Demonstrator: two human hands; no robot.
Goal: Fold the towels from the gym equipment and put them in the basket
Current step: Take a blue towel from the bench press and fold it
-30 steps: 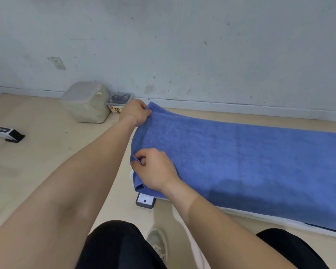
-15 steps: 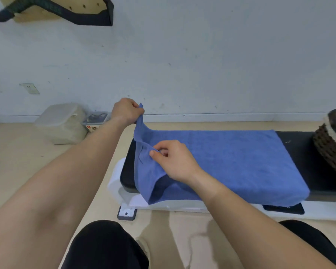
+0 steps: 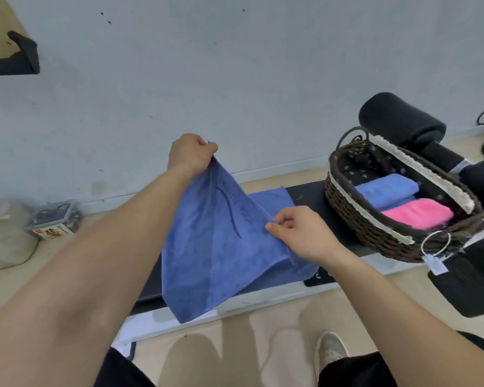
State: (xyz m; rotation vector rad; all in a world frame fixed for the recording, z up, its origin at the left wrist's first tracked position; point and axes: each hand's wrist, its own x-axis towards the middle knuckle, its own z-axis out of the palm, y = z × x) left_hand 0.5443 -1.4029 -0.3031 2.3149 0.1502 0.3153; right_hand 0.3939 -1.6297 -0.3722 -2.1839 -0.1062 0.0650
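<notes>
The towel (image 3: 207, 247) is draped over the bench (image 3: 308, 194); the basket (image 3: 369, 233), with folded towels (image 3: 386, 188) inside, is placed on it at right.

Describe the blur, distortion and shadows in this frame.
Head view: even, soft light with no glare; faint shadows on the floor below the bench; wide-angle stretch swells both forearms; the blue towel held by left hand and right hand is fairly sharp, the pink towel in the basket slightly smeared.
</notes>
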